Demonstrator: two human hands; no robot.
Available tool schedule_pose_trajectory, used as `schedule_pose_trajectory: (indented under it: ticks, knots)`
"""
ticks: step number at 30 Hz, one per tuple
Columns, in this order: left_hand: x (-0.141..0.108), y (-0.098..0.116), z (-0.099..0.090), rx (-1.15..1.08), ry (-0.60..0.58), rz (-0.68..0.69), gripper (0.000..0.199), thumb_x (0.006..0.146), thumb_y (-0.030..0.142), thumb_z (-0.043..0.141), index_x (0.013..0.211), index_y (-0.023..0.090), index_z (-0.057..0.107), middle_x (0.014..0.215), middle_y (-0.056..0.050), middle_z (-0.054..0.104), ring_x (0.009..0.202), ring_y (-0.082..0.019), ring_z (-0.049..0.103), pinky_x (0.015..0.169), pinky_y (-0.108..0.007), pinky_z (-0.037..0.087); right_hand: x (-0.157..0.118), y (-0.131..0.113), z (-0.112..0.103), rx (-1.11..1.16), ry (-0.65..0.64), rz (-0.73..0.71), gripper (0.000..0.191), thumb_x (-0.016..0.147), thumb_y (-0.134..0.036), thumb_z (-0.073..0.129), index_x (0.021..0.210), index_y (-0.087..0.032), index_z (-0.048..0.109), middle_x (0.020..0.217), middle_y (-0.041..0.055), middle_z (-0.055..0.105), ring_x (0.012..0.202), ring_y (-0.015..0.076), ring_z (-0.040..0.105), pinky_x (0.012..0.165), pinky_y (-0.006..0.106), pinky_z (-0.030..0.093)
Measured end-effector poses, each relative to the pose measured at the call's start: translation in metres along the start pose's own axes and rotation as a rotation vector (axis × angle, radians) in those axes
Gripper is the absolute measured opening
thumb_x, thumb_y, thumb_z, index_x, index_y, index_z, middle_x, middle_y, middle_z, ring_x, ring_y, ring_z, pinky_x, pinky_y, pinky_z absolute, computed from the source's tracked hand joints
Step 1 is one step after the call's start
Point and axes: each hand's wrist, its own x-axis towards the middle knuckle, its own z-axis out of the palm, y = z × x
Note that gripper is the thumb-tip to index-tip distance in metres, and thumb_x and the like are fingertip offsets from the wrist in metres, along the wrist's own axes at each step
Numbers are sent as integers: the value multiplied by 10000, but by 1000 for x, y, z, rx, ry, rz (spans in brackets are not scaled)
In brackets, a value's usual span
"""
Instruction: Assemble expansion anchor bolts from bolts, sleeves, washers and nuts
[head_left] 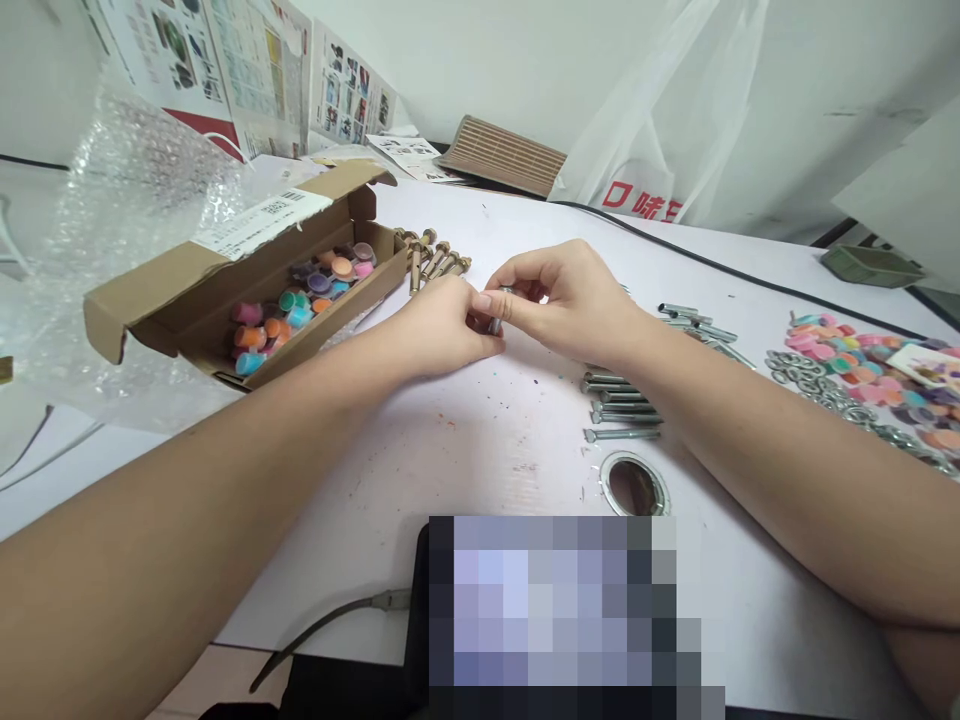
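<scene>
Over the middle of the white table, my left hand (pixel 454 325) and my right hand (pixel 574 300) meet with their fingers closed around a small silver metal bolt (pixel 496 325). Only short bits of it show between the fingers, so its full shape is hidden. My right thumb and fingers pinch it from the right; the left fingers curl round it from the left. Below my right wrist lie several silver bolts (pixel 622 410) in a row. Silver metal sleeves (pixel 701 325) are beyond my right forearm. Several brass-coloured expansion bolts (pixel 433 260) rest just behind my left hand.
An open cardboard box (pixel 352 305) with small colourful paint pots stands at left, near bubble wrap (pixel 135 220). Washers (pixel 817 390) and more paint pots (pixel 862 355) are at right. A metal-rimmed hole (pixel 636 485) and a pixelated device (pixel 555 610) lie in front. A black cable (pixel 720 263) crosses behind.
</scene>
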Motion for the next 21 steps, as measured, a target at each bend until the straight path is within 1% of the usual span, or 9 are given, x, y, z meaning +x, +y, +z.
schedule_pose_trajectory:
  ticks: [3,6,10,12,14,19,21]
  knots:
    - [-1,2,-1,-1,-13,-34,284,716,323,677,568,198,469,520,11,427,528,-115,383,506,-310,306,1,2,-2,-41,1,-72,256,897,-421,741,899,-173,805,764,39,678,673,133,538,651,313,410]
    - [-1,2,-1,-11,-18,-22,259,719,317,680,583,198,494,518,11,441,536,-121,397,525,-308,327,1,4,-5,-56,-8,-104,208,897,-377,731,930,-189,815,813,52,691,750,158,580,710,324,442]
    - [0,-2,-2,-33,-27,38,181,731,302,679,623,193,583,529,20,450,565,-127,417,580,-307,355,2,7,-6,-63,8,-119,252,881,-403,739,978,-180,806,851,61,704,783,171,594,726,329,455]
    - [1,-4,-2,-35,-33,28,204,732,312,693,606,191,586,508,29,406,563,-126,401,590,-308,350,1,7,-6,-55,23,-122,304,856,-424,759,1012,-165,792,885,68,715,790,174,599,728,330,468]
    - [2,-5,-3,-37,-45,8,226,740,337,700,605,189,597,504,33,390,560,-125,391,594,-307,345,1,6,-7,-41,19,-125,308,840,-414,767,1009,-158,778,916,73,728,804,181,611,737,336,488]
    - [3,-6,-3,39,-40,63,181,761,353,685,735,179,727,631,0,575,657,-154,495,658,-308,376,-2,-1,-16,-65,-28,-141,162,835,-261,706,952,-170,769,944,69,750,837,202,656,789,371,527]
    - [4,-6,-3,77,-36,74,185,765,351,678,756,178,743,663,-13,607,678,-165,514,665,-311,376,-3,-3,-20,-92,-52,-140,132,827,-242,700,930,-194,769,935,59,755,844,211,665,798,378,531]
